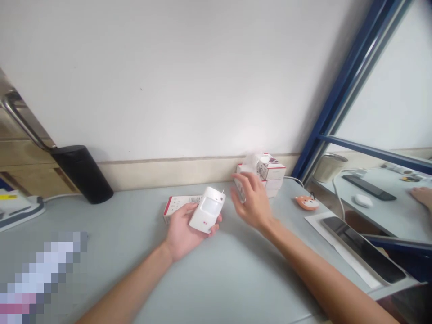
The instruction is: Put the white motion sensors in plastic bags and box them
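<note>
A white motion sensor (208,210) with a pale lens window and a small red mark rests in my left hand (184,231), whose fingers wrap round its edges. Behind that hand a white and red box (175,203) lies on the table, partly covered by the hand and the sensor. My right hand (252,198) is raised to the right of the sensor, fingers apart, with nothing seen in it. Just beyond it stand several stacked white and red boxes (275,180), with clear plastic (253,158) on top, blurred.
A black cylinder (84,175) stands at the left near the wall. To the right are an orange animal-shaped item (307,202) and a black keyboard-like slab (362,247) on white paper (324,231). A blue-framed partition (334,99) edges the table (216,279).
</note>
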`<state>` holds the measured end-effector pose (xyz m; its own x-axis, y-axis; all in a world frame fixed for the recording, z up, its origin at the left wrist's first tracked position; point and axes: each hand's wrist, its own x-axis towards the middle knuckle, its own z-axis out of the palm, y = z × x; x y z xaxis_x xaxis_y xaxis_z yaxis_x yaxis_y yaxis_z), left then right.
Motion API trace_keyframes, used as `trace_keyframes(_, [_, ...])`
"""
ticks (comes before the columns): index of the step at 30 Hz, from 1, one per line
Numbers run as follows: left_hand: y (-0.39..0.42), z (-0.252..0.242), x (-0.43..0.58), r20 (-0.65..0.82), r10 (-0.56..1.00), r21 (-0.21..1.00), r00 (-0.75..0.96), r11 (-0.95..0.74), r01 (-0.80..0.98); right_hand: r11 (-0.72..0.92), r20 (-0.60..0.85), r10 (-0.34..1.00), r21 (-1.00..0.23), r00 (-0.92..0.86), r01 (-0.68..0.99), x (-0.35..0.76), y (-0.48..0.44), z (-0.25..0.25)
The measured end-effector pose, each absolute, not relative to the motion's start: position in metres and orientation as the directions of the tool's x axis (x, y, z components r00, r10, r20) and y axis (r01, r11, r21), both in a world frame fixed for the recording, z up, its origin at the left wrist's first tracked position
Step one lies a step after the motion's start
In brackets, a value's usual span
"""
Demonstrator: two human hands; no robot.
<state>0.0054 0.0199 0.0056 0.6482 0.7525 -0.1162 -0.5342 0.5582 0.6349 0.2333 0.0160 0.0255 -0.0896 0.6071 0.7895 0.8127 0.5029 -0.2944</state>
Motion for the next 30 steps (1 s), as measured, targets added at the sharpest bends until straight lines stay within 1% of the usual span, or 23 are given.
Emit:
trace_keyframes(2, [0.021,0.005,0.005,-0.118,0.772,0.653,0.624,0.534,-0.537,0.343,0.839,0.542,-0.172,-0.045,0.923,0.250,0.026,0.032])
trace_keyframes(4, [0.020,0.005,0.004,-0.118,0.785,0.668,0.609,0.516,-0.536,0.209,0.853,0.522,-0.112,-0.014,0.972,0.268,0.036,0.035])
trace_keyframes(6, [0.020,0.006,0.004,-0.118,0.786,0.675,0.606,0.512,-0.532,0.155,0.857,0.515,-0.083,-0.009,0.984,0.285,0.044,0.035])
trace_keyframes(9, [0.020,0.008,0.004,-0.131,0.789,0.667,0.600,0.518,-0.536,0.166,0.888,0.459,-0.099,0.012,0.981,0.303,0.049,0.039])
trace_keyframes(12, [0.021,0.010,0.003,-0.134,0.798,0.635,0.588,0.525,-0.567,0.237,0.929,0.369,-0.132,0.037,0.962,0.307,0.046,0.046])
trace_keyframes(13, [0.021,0.010,0.002,-0.134,0.803,0.624,0.581,0.524,-0.580,0.260,0.929,0.371,-0.123,0.019,0.958,0.306,0.045,0.048])
trace_keyframes(15, [0.022,0.010,0.001,-0.143,0.814,0.606,0.563,0.522,-0.600,0.280,0.903,0.427,-0.074,-0.055,0.957,0.305,0.043,0.048])
trace_keyframes(17, [0.023,0.011,0.000,-0.157,0.820,0.590,0.551,0.525,-0.613,0.267,0.861,0.495,-0.024,-0.116,0.963,0.306,0.045,0.045])
trace_keyframes(18, [0.023,0.012,0.000,-0.160,0.820,0.583,0.550,0.528,-0.618,0.256,0.851,0.512,-0.021,-0.117,0.967,0.309,0.047,0.043])
trace_keyframes(19, [0.023,0.013,0.000,-0.160,0.820,0.578,0.550,0.529,-0.621,0.244,0.853,0.514,-0.039,-0.095,0.969,0.312,0.049,0.041])
trace_keyframes(21, [0.023,0.015,0.000,-0.152,0.819,0.579,0.553,0.528,-0.622,0.245,0.877,0.480,-0.129,-0.004,0.961,0.318,0.052,0.041])
trace_keyframes(23, [0.024,0.017,-0.001,-0.151,0.820,0.589,0.552,0.523,-0.616,0.316,0.902,0.416,-0.261,0.114,0.912,0.321,0.051,0.047])
trace_keyframes(24, [0.023,0.017,0.000,-0.154,0.821,0.590,0.550,0.522,-0.615,0.373,0.899,0.397,-0.342,0.185,0.863,0.320,0.049,0.051])
trace_keyframes(25, [0.023,0.017,0.000,-0.157,0.823,0.587,0.546,0.522,-0.618,0.435,0.880,0.395,-0.432,0.263,0.790,0.318,0.046,0.056])
trace_keyframes(26, [0.023,0.017,0.000,-0.161,0.822,0.581,0.547,0.527,-0.621,0.492,0.838,0.423,-0.531,0.344,0.690,0.314,0.043,0.060])
trace_keyframes(28, [0.021,0.017,0.002,-0.170,0.816,0.574,0.553,0.538,-0.617,0.563,0.692,0.549,-0.721,0.469,0.405,0.305,0.037,0.066])
trace_keyframes(30, [0.018,0.017,0.004,-0.172,0.815,0.591,0.553,0.534,-0.605,0.551,0.522,0.698,-0.829,0.490,0.098,0.296,0.034,0.067])
